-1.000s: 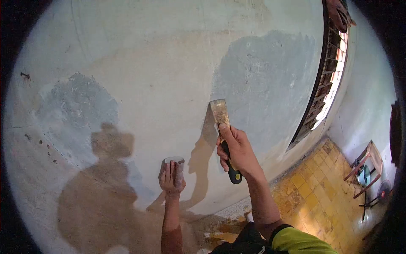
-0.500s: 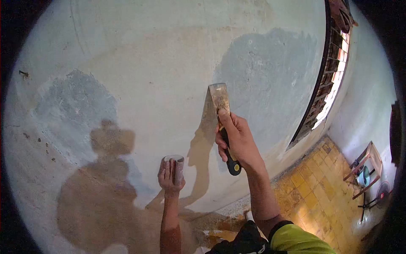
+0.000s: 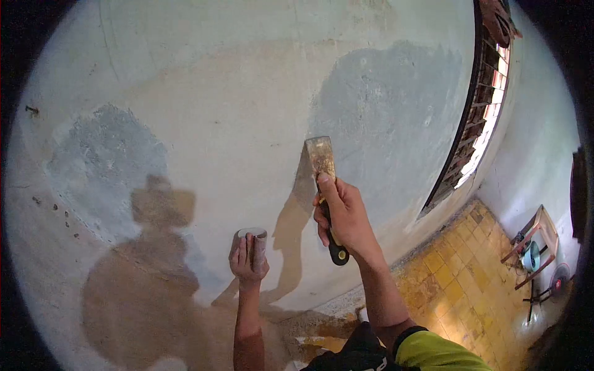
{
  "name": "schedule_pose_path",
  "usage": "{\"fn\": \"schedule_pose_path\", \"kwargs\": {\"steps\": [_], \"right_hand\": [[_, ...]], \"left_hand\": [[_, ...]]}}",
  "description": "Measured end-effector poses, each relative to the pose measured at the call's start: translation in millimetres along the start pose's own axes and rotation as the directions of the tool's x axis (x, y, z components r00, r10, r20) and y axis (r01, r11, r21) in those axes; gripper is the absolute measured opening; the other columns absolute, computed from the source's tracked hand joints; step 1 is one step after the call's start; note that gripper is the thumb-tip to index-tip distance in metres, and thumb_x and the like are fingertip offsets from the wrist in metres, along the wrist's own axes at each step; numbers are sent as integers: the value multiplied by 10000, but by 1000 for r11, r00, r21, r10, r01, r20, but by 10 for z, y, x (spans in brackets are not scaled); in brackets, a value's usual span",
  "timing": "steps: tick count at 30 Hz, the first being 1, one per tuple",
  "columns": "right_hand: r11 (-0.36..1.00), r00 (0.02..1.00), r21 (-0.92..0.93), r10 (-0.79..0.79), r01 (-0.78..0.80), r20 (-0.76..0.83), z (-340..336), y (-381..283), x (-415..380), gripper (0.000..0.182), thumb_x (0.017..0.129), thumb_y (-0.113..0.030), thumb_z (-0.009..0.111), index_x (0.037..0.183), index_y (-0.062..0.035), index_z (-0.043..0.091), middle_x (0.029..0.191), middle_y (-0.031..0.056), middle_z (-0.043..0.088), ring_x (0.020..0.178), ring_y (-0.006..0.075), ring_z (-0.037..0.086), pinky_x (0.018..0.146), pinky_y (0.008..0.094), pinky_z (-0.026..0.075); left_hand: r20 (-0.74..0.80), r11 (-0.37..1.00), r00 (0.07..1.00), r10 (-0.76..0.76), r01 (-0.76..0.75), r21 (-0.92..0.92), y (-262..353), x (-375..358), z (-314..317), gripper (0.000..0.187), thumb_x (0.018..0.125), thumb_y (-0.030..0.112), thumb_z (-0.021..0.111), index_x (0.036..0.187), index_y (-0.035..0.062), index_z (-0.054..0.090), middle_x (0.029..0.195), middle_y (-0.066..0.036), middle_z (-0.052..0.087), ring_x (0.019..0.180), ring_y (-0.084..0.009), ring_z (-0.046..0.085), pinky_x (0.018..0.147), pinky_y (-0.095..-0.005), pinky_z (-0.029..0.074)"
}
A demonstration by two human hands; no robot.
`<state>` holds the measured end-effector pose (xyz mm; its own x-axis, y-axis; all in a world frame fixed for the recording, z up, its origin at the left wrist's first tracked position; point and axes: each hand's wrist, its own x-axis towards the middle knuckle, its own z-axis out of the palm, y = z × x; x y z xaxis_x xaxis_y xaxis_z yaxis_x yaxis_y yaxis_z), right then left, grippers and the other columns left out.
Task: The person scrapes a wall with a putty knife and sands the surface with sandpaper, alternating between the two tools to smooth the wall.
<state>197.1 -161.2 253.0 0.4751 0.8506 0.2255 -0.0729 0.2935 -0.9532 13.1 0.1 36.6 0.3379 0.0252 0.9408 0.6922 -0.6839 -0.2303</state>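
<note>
My right hand (image 3: 346,213) grips a putty knife (image 3: 322,159) by its black and yellow handle, thumb pressed at the base of the worn metal blade. The blade points up, its edge at the pale wall (image 3: 241,154) by the left border of a large grey patch (image 3: 390,105). Lower and to the left, my left hand (image 3: 249,263) has its fingers wrapped around a curled grey sheet (image 3: 260,247) that looks like sandpaper, its open end facing up. Shadows of both arms fall on the wall.
Another grey patch (image 3: 111,154) lies on the wall's left, with a nail (image 3: 32,110) near it. On the right is a barred window (image 3: 476,117). A wooden stool (image 3: 543,238), a light blue basin (image 3: 531,256) and a fan (image 3: 560,279) stand on the yellow tiled floor (image 3: 458,272).
The putty knife and my right hand have moved slightly down along the wall. My left hand stays nearly in place, still around the curled sheet.
</note>
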Motion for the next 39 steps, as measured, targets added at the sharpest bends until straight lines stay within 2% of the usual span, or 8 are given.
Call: {"fn": "schedule_pose_path", "kwargs": {"steps": [9, 11, 17, 22, 24, 30, 32, 39], "right_hand": [[1000, 999, -2, -27, 27, -25, 7, 30, -5, 442, 1032, -427, 439, 805, -50, 475, 507, -3, 402, 350, 87, 374, 327, 259, 344], [1000, 1000, 0, -23, 23, 8, -36, 29, 40, 441, 1041, -390, 429, 791, -31, 481, 527, 11, 443, 363, 97, 435, 337, 274, 357], [997, 998, -57, -50, 47, -35, 6, -43, -32, 441, 1043, -380, 428, 790, -23, 482, 532, 17, 446, 361, 103, 440, 337, 279, 363], [1000, 1000, -11, -18, 18, -19, 25, -67, 54, 438, 1041, -390, 429, 797, -30, 481, 519, 10, 430, 354, 98, 416, 333, 270, 357], [999, 999, 20, -34, 35, -20, 24, -66, 63, 433, 1038, -403, 433, 804, -42, 477, 508, -1, 407, 350, 91, 392, 330, 258, 351], [997, 1000, -71, -1, 0, -9, -4, -50, 4, 448, 1043, -393, 421, 803, -19, 478, 531, 17, 446, 357, 105, 445, 336, 279, 365], [998, 998, -8, -60, 59, -18, 33, -93, 77, 449, 1040, -398, 428, 800, -21, 476, 533, 16, 445, 357, 102, 440, 336, 277, 364], [1000, 1000, -17, -22, 22, 7, 3, -56, 11, 425, 1037, -408, 436, 810, -50, 474, 522, 0, 404, 367, 85, 370, 332, 262, 353]], "left_hand": [[-36, 999, 999, 11, -13, -38, 12, 60, 2, 456, 992, 295, 334, 1299, 63, 579, 1317, -117, 611, 1280, -267, 526, 1041, -389, 358], [-58, 999, 998, 20, -22, -43, 10, 87, 5, 455, 992, 292, 340, 1302, 59, 576, 1313, -122, 612, 1278, -271, 527, 1033, -394, 363], [-37, 998, 999, 7, -9, -65, -5, -2, 44, 443, 984, 274, 352, 1293, 50, 578, 1314, -131, 611, 1270, -270, 532, 1039, -397, 349], [-13, 999, 999, 35, -35, 41, -5, 5, 24, 435, 975, 268, 362, 1269, 55, 601, 1315, -118, 613, 1275, -272, 523, 1026, -393, 355], [-15, 1000, 1000, 11, -11, -21, -8, -6, 23, 435, 978, 272, 358, 1262, 56, 607, 1314, -115, 614, 1274, -268, 524, 1030, -396, 352], [-20, 1000, 1000, 2, -2, -19, 3, 16, 28, 448, 996, 289, 333, 1256, 57, 613, 1310, -113, 617, 1265, -260, 531, 1018, -393, 371], [-14, 999, 1000, 3, -4, -33, 5, 22, 5, 447, 999, 287, 329, 1260, 56, 609, 1307, -115, 618, 1260, -263, 535, 1010, -392, 379], [-19, 1000, 1000, 23, -23, -1, 20, 77, -5, 430, 998, 251, 330, 1277, 52, 590, 1292, -126, 626, 1251, -269, 550, 1025, -397, 380]]}}
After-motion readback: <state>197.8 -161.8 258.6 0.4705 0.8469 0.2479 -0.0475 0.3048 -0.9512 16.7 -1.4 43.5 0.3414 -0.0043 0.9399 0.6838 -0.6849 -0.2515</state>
